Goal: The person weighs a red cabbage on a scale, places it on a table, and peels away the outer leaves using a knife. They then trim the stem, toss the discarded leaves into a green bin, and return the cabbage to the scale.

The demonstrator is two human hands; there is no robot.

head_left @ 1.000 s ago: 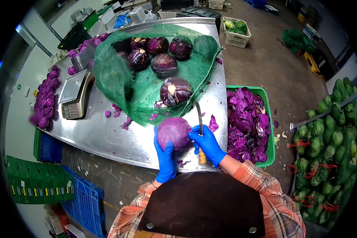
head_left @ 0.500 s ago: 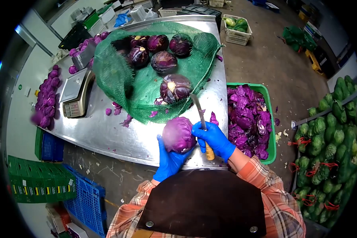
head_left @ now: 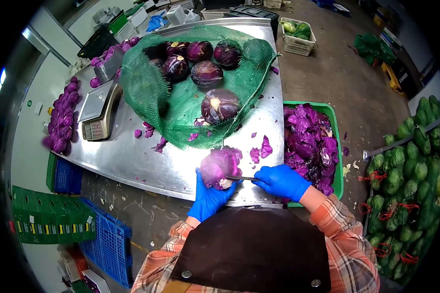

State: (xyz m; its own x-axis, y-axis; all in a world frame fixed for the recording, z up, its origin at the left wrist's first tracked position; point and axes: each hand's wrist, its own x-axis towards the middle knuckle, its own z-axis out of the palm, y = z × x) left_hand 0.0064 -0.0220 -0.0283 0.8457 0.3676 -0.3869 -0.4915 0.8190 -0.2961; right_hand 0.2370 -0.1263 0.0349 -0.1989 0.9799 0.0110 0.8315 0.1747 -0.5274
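My left hand point(head_left: 211, 199), in a blue glove, cups a purple cabbage point(head_left: 217, 167) at the table's near edge. A pale cut stem shows on the cabbage's lower right. In my right hand point(head_left: 282, 181), gloved too, is a knife point(head_left: 242, 178); its dark blade points left and meets the cabbage near the stem, and the handle is hidden in my fist. Loose purple leaves point(head_left: 265, 147) lie on the metal just beyond. Past the cabbage, a green mesh bag point(head_left: 181, 134) lies spread open with several darker cabbages point(head_left: 220, 105) on it.
A green crate point(head_left: 338, 146) of purple leaves stands right of the metal table point(head_left: 127, 163). On the table's left are a scale point(head_left: 97, 110) and a row of purple cabbages point(head_left: 62, 119). Green vegetables point(head_left: 401, 161) fill a rack at far right. A blue pallet point(head_left: 107, 244) stands lower left.
The knife has swung from upright to level, its blade now at the cabbage's stem. My right hand has moved right and turned. The cabbage has been turned, and more leaf pieces lie on the table.
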